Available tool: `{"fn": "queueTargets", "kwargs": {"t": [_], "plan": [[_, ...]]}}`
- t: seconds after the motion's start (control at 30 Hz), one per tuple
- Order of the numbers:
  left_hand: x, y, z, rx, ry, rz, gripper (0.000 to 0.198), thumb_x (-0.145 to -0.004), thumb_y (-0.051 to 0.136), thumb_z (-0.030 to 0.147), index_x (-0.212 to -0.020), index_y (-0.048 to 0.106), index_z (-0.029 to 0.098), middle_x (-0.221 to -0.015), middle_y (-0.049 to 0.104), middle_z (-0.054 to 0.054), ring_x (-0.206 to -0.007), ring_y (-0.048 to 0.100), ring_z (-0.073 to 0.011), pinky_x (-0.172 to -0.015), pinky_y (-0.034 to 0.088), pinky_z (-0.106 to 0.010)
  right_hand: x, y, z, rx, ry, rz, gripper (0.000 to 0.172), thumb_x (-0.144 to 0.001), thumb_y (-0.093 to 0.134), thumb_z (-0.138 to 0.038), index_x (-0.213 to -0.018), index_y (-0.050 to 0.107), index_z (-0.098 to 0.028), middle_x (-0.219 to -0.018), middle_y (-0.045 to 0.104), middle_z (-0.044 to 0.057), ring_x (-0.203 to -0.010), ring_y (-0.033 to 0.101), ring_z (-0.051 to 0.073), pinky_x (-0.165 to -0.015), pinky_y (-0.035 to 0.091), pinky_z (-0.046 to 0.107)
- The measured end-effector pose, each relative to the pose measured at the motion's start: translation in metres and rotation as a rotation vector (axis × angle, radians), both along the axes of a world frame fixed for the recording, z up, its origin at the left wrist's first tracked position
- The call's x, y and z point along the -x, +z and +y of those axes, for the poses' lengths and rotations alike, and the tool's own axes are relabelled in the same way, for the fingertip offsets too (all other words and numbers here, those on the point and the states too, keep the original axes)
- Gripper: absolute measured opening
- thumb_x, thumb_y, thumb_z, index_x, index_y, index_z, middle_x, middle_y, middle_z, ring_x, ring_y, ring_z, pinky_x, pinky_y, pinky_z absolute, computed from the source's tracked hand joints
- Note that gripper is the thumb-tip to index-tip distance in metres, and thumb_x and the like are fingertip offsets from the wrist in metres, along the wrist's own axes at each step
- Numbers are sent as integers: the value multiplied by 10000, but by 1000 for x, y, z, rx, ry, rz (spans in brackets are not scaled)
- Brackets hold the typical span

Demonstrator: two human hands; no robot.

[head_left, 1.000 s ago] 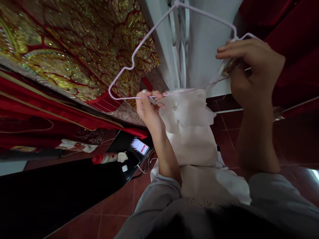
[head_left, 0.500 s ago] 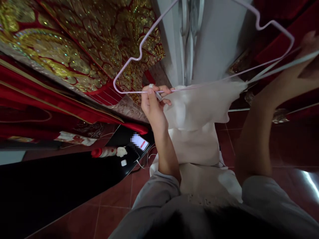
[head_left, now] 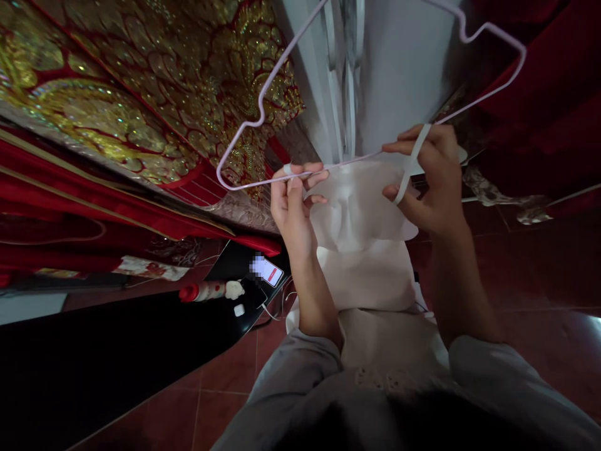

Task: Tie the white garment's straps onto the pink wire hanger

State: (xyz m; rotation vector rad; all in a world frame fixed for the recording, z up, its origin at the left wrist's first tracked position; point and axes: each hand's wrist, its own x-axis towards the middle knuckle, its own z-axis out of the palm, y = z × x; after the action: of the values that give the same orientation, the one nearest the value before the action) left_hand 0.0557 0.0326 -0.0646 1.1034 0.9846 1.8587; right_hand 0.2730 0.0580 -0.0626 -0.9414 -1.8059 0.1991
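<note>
A pale pink wire hanger (head_left: 263, 97) spans the upper middle, its lower bar sloping up to the right. My left hand (head_left: 297, 194) pinches that bar near its left end; a white band shows at one finger. To the right, my right hand (head_left: 432, 175) has a white strap (head_left: 413, 160) stretched between its fingers and thumb, its fingertips at the bar. Thin whitish cloth (head_left: 366, 200) hangs below the bar between both hands, over more light cloth (head_left: 370, 275) lower down.
Red and gold sequined garments (head_left: 188, 81) hang at the left, dark red ones (head_left: 544, 119) at the right. On a black table (head_left: 122, 357) lie a lit phone (head_left: 270, 272), a red-capped bottle (head_left: 206, 291), a small white case (head_left: 239, 310) and a cable.
My right hand has come in from the far right to the bar, bringing the strap with it. The hanger's right end has shifted left. My left hand keeps its hold.
</note>
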Motion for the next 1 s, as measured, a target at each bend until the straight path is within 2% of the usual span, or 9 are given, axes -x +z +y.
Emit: {"fn": "queueTargets", "kwargs": {"t": [0.1,0.23,0.33,0.47,0.57,0.67,0.77,0.9,1.0], "plan": [[11,-10,4,14,126,36,308,-1001,599,475,-1196,631,237,-1281,740,-124,-1101,751,-234,-663,576,-239,9,6,1,10,69,-16,519,-886,631,-683,-1294,690,-368,-1328,665,88,-1304,604,361,-1120,486,618],[43,-20,11,-23,529,-47,339,-1002,457,262,-1305,607,233,-1496,627,-112,-1312,665,-237,-690,554,-225,22,8,2,39,96,-18,439,-897,654,-637,-1188,718,-315,-1129,724,79,-1126,655,313,-1052,513,605],[69,-17,13,-80,626,-58,300,-1006,494,241,-1255,660,234,-1480,647,-68,-1372,625,-280,-654,541,-252,26,6,1,36,63,18,362,-921,640,-610,-1132,717,-327,-1108,726,69,-1086,648,295,-1023,521,599],[88,6,14,-156,407,86,396,-866,821,332,-1244,706,309,-1406,706,-11,-1373,622,-346,-704,604,-321,26,2,1,18,35,43,338,-917,652,-603,-1115,721,-338,-1089,724,58,-1062,644,286,-991,532,591],[90,31,13,-225,242,240,489,-788,909,274,-1230,722,367,-1370,716,28,-1365,627,-322,-851,630,-371,26,-1,0,-11,27,70,382,-890,680,-621,-1099,726,-305,-1068,720,64,-1052,636,285,-954,548,575],[86,56,14,-253,219,459,300,-844,878,296,-1118,757,272,-1113,769,0,-1075,724,-228,-846,605,-338,24,-2,0,3,-3,91,351,-883,693,-610,-1082,723,-322,-1050,701,76,-1065,618,291,-952,545,572],[79,76,17,-241,156,636,150,-905,826,293,-988,737,205,-905,711,5,-796,649,-139,-719,531,-276,22,-3,-1,51,-38,96,309,-899,670,-618,-1064,717,-361,-1071,679,85,-1101,592,305,-987,519,589],[64,85,21,-147,20,559,165,-879,846,267,-912,700,198,-823,637,5,-732,575,-145,-735,504,-286,21,-5,1,-19,-57,148,320,-899,678,-621,-1021,721,-328,-1040,657,80,-1068,593,299,-983,496,592],[61,76,23,-171,12,468,145,-899,828,270,-922,696,212,-882,657,8,-784,583,-146,-791,518,-286,21,-6,3,-59,-81,153,308,-896,694,-605,-999,717,-316,-1002,645,70,-1052,594,291,-965,499,578]]}}
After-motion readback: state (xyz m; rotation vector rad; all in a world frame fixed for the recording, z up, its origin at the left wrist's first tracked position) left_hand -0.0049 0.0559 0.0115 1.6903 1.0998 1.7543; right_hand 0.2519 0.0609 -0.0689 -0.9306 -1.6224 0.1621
